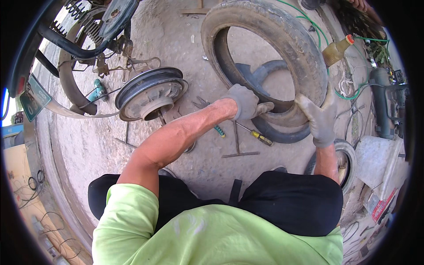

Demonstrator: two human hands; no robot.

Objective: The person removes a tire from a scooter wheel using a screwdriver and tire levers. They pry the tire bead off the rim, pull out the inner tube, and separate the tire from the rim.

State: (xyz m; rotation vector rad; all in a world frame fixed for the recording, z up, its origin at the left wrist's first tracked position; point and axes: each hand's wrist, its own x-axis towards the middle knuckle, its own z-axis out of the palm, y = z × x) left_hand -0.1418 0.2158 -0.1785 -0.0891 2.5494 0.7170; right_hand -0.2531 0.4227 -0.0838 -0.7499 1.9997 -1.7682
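Note:
A worn, dusty tire (260,17) stands tilted before me, its tread toward the right. My left hand (244,102), in a grey glove, is closed at the tire's near left edge, with one finger stretched along the inner bead. My right hand (319,118), also gloved, grips the near right side, its thumb on the sidewall and its fingers round toward the tread. On the ground behind and under the tire lies a dark inner tube (282,134), partly seen through the opening. The fingertips of both hands are partly hidden.
A wheel hub with rim (152,95) lies left, near a motorbike frame (84,48). Close by are pliers (202,103), a yellow-handled screwdriver (261,138) and a T-shaped tool (238,153). At right stand a bottle (336,51), a green cord (319,33) and another tire (351,161).

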